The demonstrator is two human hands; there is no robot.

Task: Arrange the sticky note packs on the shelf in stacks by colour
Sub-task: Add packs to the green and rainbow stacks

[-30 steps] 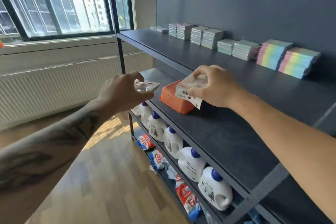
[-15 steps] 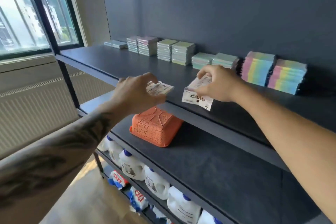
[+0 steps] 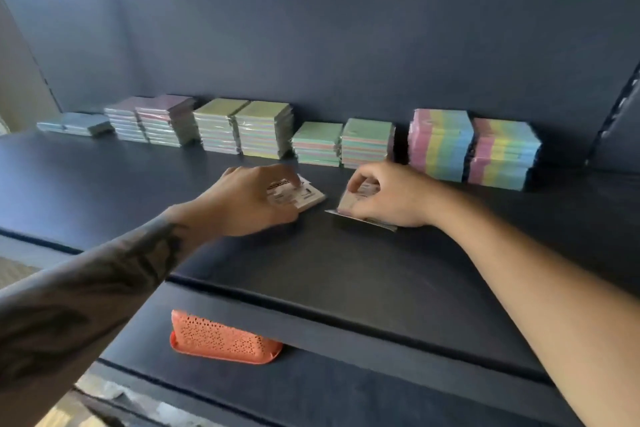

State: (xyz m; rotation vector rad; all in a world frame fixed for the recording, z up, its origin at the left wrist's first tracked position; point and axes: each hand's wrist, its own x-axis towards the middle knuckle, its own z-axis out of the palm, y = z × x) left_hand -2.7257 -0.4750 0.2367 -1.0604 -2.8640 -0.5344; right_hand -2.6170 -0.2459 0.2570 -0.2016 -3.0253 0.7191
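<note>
Both hands rest on the dark upper shelf [image 3: 104, 184], each holding a sticky note pack with its white label side up. My left hand [image 3: 249, 201] grips one pack [image 3: 304, 196]. My right hand [image 3: 384, 198] grips another pack [image 3: 363, 218], whose lower edge touches the shelf. Behind them, along the back wall, stand stacks of packs: green stacks [image 3: 343, 142], yellow-green stacks [image 3: 242, 128], pinkish-grey stacks [image 3: 156, 121], a low blue-grey stack [image 3: 76, 123] and two tall rainbow-striped stacks [image 3: 474, 149].
An orange perforated basket [image 3: 221, 340] lies upside down on the lower shelf, partly under the upper shelf's front edge. The dark back panel [image 3: 311, 45] closes the shelf behind the stacks. A window strip shows above it.
Both hands have risen from the orange basket to the upper shelf, carrying the two packs forward. The view has swung up and closer to the stacks.
</note>
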